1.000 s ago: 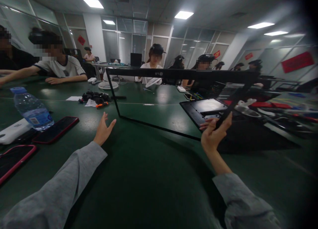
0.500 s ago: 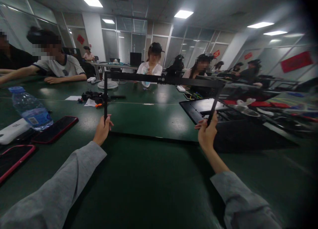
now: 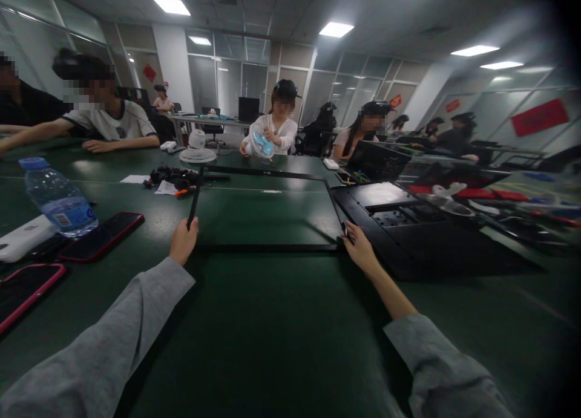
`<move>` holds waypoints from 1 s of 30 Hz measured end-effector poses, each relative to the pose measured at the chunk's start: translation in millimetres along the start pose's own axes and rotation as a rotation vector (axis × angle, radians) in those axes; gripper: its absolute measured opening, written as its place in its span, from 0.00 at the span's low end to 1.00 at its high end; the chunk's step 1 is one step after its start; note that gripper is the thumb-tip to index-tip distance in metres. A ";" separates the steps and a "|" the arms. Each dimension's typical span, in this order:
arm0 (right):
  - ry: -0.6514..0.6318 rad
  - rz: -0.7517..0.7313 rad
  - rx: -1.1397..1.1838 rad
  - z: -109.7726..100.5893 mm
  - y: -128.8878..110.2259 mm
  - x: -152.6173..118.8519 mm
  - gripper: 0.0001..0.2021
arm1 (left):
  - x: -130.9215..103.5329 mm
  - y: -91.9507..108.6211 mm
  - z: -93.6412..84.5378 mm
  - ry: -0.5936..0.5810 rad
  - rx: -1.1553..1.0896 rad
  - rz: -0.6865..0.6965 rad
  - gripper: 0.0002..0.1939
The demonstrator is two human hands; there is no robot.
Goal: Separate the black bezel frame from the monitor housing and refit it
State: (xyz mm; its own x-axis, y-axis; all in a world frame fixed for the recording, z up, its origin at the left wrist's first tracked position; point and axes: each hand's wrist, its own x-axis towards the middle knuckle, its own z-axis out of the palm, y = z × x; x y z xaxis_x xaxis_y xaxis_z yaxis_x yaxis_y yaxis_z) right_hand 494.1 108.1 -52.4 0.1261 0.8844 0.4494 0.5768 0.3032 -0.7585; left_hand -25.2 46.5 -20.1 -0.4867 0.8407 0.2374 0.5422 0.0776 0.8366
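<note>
A thin black rectangular screen bezel (image 3: 272, 248) with an open middle is held tilted above the green table (image 3: 272, 333), its far edge raised. My left hand (image 3: 184, 242) is closed round its left side, near the front corner. On the opposite side, the fingers of my right hand (image 3: 360, 247) pinch the bezel close to its front right corner. Just beyond my right hand lies a flat black panel (image 3: 408, 239) with a recessed section, perhaps a monitor's back cover.
At the left stand a water bottle (image 3: 59, 203), a dark phone (image 3: 106, 236), a pink-edged phone (image 3: 29, 291) and a white device (image 3: 25, 239). A white fan grille (image 3: 198, 156) lies farther back. Across the table a person (image 3: 284, 127) holds a blue-bladed fan (image 3: 262, 144). Tools clutter the right.
The bezel has been tipped lower and flatter, its far edge dropping. My right hand has moved left and slightly down with it. The person opposite has tilted the fan, showing its blades.
</note>
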 end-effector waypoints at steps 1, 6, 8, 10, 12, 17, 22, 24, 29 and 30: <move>-0.002 0.005 0.012 -0.5 0.5 -0.4 0.30 | 0.1 -1.0 -0.2 -0.006 0.028 0.017 0.16; -0.012 0.034 0.074 -4.6 1.2 -2.4 0.26 | -1.7 -2.2 -1.9 -0.035 0.161 0.072 0.18; -0.003 0.046 0.097 -4.8 1.6 -2.9 0.26 | -2.5 -0.8 -2.8 -0.044 0.229 0.068 0.20; 0.017 0.059 0.104 -4.8 2.5 -3.3 0.25 | -2.6 0.1 -3.2 -0.053 0.324 0.072 0.22; 0.033 0.071 0.092 -5.4 3.8 -3.9 0.25 | -1.7 -0.3 -3.0 -0.054 0.416 0.098 0.22; 0.082 0.093 0.067 -9.2 6.8 -6.4 0.25 | 2.2 -6.3 -0.1 -0.092 0.543 0.165 0.24; 0.065 0.106 0.034 -10.4 7.3 -6.7 0.26 | 3.3 -9.7 0.2 -0.114 0.623 0.181 0.26; 0.056 0.097 0.020 -10.2 7.0 -6.4 0.26 | 2.8 -9.4 -0.3 -0.123 0.642 0.188 0.26; 0.048 0.130 -0.058 -9.5 3.1 -5.9 0.26 | 1.5 -7.1 -0.7 -0.122 0.622 0.180 0.26; 0.034 0.132 -0.084 -9.4 1.6 -5.9 0.25 | 0.7 -5.9 -0.7 -0.121 0.609 0.181 0.26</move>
State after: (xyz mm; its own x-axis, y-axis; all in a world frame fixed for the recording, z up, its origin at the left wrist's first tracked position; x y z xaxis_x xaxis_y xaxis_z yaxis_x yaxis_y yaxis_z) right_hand 501.8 100.0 -51.8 0.2322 0.9015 0.3652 0.6184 0.1529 -0.7708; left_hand -29.2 46.3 -24.6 -0.2896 0.9206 0.2619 0.9175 0.1890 0.3501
